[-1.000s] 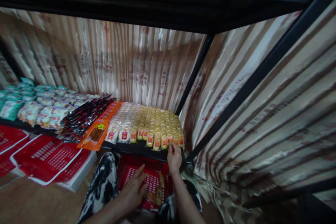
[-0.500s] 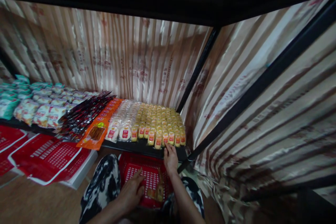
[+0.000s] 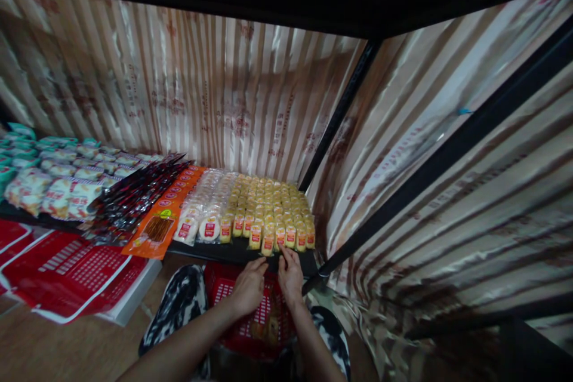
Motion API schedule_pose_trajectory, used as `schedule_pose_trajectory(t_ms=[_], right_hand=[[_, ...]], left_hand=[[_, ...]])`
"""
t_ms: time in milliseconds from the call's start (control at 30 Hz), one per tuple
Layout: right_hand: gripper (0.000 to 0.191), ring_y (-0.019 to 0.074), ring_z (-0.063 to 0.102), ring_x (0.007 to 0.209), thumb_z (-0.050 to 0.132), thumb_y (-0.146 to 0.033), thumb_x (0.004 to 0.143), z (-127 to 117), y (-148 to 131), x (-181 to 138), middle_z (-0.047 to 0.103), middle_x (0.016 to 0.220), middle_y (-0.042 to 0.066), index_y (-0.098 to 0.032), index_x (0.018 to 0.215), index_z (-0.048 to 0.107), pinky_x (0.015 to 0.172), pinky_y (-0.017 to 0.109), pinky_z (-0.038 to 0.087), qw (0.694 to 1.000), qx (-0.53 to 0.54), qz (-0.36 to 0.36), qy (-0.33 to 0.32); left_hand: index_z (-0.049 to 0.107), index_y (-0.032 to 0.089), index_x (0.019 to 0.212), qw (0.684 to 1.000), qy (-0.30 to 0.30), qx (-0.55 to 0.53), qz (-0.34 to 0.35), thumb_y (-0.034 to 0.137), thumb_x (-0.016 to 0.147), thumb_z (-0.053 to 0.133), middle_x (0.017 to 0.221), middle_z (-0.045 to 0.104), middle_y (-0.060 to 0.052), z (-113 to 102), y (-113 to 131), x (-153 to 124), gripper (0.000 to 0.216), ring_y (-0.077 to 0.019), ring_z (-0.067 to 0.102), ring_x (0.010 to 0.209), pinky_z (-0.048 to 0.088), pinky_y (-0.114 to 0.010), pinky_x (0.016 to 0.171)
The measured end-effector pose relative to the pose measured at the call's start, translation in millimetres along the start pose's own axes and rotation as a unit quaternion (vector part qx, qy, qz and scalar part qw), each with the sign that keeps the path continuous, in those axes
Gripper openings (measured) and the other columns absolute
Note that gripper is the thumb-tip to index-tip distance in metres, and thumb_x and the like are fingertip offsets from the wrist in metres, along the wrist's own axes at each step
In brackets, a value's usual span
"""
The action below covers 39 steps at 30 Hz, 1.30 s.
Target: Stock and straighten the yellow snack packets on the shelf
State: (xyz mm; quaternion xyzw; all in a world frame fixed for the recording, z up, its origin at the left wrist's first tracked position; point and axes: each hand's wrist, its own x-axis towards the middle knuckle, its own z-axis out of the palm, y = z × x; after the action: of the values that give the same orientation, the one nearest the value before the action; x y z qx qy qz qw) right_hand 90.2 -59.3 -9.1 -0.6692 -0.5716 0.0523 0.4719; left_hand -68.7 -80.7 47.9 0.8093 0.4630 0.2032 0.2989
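Yellow packets [image 3: 273, 209] stand at the shelf's [image 3: 233, 252] right end. Right hand [image 3: 290, 277]: partly curled at their near edge. Left hand [image 3: 249, 287]: partly curled, just left. Whether either grips cannot be determined.

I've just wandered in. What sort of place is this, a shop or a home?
Most likely a shop or its stockroom: rows of small yellow snack packets and an orange snack pouch fill a low black shelf, with a red shopping basket just below.

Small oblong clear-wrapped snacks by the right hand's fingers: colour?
Yellow oblong snacks with mostly red front labels; best seen in the head view.
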Motion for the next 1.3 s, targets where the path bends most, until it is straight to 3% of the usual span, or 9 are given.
schedule_pose_trajectory(t_ms=[133, 333, 600, 733, 900, 1000, 1300], right_hand=[[0.041, 0.0181, 0.060, 0.089, 0.037, -0.028, 0.084, -1, 1, -3, 0.060, 0.101, 0.009, -0.021, 0.116, 0.061, 0.078, 0.031, 0.050, 1.000, -0.014, 0.007, -0.015], [0.041, 0.0199, 0.059, 0.095, 0.036, -0.027, 0.085, 0, 2, -4, 0.061, 0.105, 0.009, -0.021, 0.118, 0.060, 0.084, 0.034, 0.049, 0.999, -0.029, 0.013, -0.025], [0.039, 0.0170, 0.059, 0.090, 0.037, -0.027, 0.086, -2, -5, -7, 0.060, 0.101, 0.007, -0.024, 0.118, 0.059, 0.082, 0.031, 0.049, 1.000, -0.013, 0.001, -0.018], [0.039, 0.0166, 0.057, 0.094, 0.036, -0.028, 0.088, 0, -7, -7, 0.057, 0.102, 0.007, -0.023, 0.119, 0.059, 0.086, 0.032, 0.047, 1.000, 0.000, -0.011, -0.015], [0.038, 0.0177, 0.056, 0.098, 0.037, -0.030, 0.088, 4, -5, -6, 0.057, 0.105, 0.009, -0.023, 0.120, 0.058, 0.088, 0.034, 0.046, 0.999, -0.019, -0.030, -0.016], [0.038, 0.0180, 0.055, 0.098, 0.038, -0.030, 0.088, 5, -4, -6, 0.057, 0.106, 0.009, -0.024, 0.119, 0.059, 0.087, 0.034, 0.047, 0.998, -0.033, -0.041, -0.030], [0.041, 0.0183, 0.053, 0.099, 0.035, -0.025, 0.088, 4, -7, -10, 0.056, 0.105, 0.008, -0.025, 0.125, 0.054, 0.088, 0.036, 0.046, 0.996, -0.040, -0.078, -0.027]], left_hand=[[0.052, 0.008, 0.126, 1.000, 0.005, 0.005, 0.004, 0.002, 0.070, 0.037, 0.136, 0.047, -0.011, 8, 5, 16, 0.058, -0.0228, 0.041, 0.126, 0.033, -0.036, 0.108], [0.049, 0.008, 0.129, 1.000, 0.005, 0.016, -0.005, 0.002, 0.071, 0.035, 0.142, 0.039, -0.010, 19, 1, 19, 0.060, -0.0218, 0.033, 0.132, 0.029, -0.033, 0.110], [0.051, 0.013, 0.127, 0.999, 0.027, 0.006, 0.025, 0.001, 0.072, 0.035, 0.138, 0.045, -0.007, 20, -9, 28, 0.059, -0.0189, 0.039, 0.126, 0.033, -0.035, 0.108], [0.052, 0.014, 0.125, 0.995, 0.094, 0.005, 0.024, 0.001, 0.073, 0.035, 0.132, 0.050, -0.008, 17, -14, 20, 0.056, -0.0194, 0.042, 0.121, 0.036, -0.036, 0.105], [0.051, 0.014, 0.125, 0.982, 0.184, 0.005, -0.045, 0.003, 0.076, 0.036, 0.135, 0.043, -0.011, 19, -27, 16, 0.053, -0.0230, 0.037, 0.125, 0.034, -0.041, 0.106], [0.048, 0.013, 0.128, 0.983, 0.179, -0.001, -0.049, 0.003, 0.078, 0.035, 0.140, 0.038, -0.012, 17, -32, 22, 0.053, -0.0227, 0.033, 0.129, 0.033, -0.040, 0.107], [0.048, 0.015, 0.128, 0.985, 0.172, 0.013, -0.019, 0.001, 0.076, 0.034, 0.138, 0.043, -0.009, 11, -37, 28, 0.056, -0.0206, 0.033, 0.129, 0.033, -0.040, 0.107]])
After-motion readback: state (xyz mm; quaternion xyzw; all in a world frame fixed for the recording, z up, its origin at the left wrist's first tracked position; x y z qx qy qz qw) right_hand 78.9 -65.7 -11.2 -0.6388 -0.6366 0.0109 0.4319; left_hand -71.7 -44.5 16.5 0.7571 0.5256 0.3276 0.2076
